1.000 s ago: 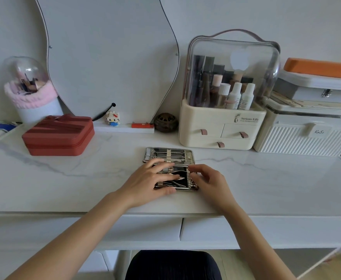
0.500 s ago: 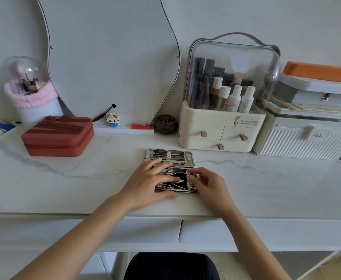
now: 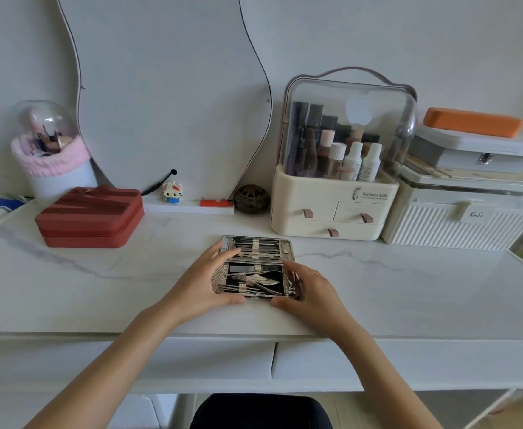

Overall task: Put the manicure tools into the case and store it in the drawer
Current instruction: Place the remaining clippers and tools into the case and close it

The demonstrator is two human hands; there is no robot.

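White marble-look desk [image 3: 68, 292], two drawer fronts [image 3: 210, 360] under its front edge. Wavy mirror [image 3: 167, 97] at back, leaning on wall. R of it: cream cosmetics organizer [image 3: 331, 209] w/ clear dome, bottles inside; ribbed white box [image 3: 458, 227] just beside it, grey box + orange block stacked on top. L side: red zip case [image 3: 89, 216], domed brush holder [image 3: 52, 156] behind it. Manicure case [image 3: 255, 266] lies open at desk centre, near front edge, tools [image 3: 254, 281] strapped in both halves. Your left hand [image 3: 199, 287] grasps case's L edge — fingers over the hinge area, thumb at the near edge. Your right hand [image 3: 311, 289] grasps R edge, fingers curled round it, thumb at the near corner.
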